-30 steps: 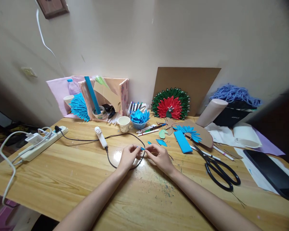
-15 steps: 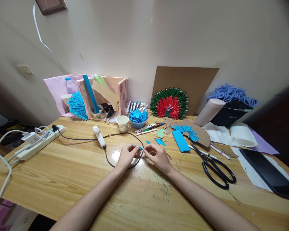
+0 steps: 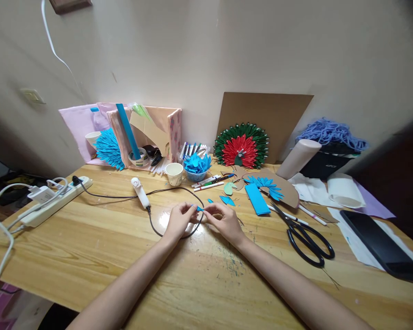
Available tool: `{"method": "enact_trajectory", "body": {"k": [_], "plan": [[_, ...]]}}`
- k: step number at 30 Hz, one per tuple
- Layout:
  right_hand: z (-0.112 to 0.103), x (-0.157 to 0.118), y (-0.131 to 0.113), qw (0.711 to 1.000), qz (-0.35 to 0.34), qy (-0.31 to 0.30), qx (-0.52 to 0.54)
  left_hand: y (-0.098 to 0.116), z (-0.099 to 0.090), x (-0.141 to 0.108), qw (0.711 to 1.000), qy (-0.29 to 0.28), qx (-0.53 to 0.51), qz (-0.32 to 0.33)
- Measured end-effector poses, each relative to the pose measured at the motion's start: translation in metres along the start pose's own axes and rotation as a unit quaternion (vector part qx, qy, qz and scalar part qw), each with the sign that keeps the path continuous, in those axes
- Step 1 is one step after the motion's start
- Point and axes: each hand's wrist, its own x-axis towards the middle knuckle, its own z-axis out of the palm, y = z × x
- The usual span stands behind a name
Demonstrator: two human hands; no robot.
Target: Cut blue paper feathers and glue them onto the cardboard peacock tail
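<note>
Between the fingertips of my left hand (image 3: 179, 221) and my right hand (image 3: 224, 222) is a small blue paper piece (image 3: 200, 209), pinched from both sides above the wooden table. My fingers cover most of it. Just beyond my right hand lie a loose blue paper leaf shape (image 3: 227, 200) and a pale green paper cutout (image 3: 229, 188). Farther back, a clear bowl (image 3: 197, 176) is heaped with blue paper pieces. To the right, a cardboard shape (image 3: 289, 190) carries a fan of blue paper petals (image 3: 266, 187), with a folded blue strip (image 3: 257, 200) in front.
Black-handled scissors (image 3: 309, 242) and a phone (image 3: 382, 245) lie at right. A hot glue gun (image 3: 140, 193) stands at left, its black cord looping under my hands to a power strip (image 3: 57, 201). A paper cup (image 3: 174, 174), markers (image 3: 209, 183) and a red-green peacock craft (image 3: 241, 145) are behind.
The view has shifted slightly. Both hands stay together in nearly the same place, and the blue paper piece has turned a little between the fingertips.
</note>
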Motion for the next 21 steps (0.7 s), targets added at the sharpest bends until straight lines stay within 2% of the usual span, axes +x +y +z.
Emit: {"method": "enact_trajectory", "body": {"k": [9,16,21], "plan": [[-0.0007,0.0001,-0.0006,1.000,0.004,-0.006,-0.010,0.0012,0.0016,-0.0015,1.000,0.002,0.001,-0.004],[0.0002,-0.0007,0.0002,1.000,0.011,-0.003,-0.002,0.0001,0.0011,-0.0016,1.000,0.016,0.009,0.021],[-0.0001,0.0005,0.0038,0.999,0.037,0.032,0.011,0.0011,-0.0052,0.0045,0.998,0.045,-0.034,0.017]]}}
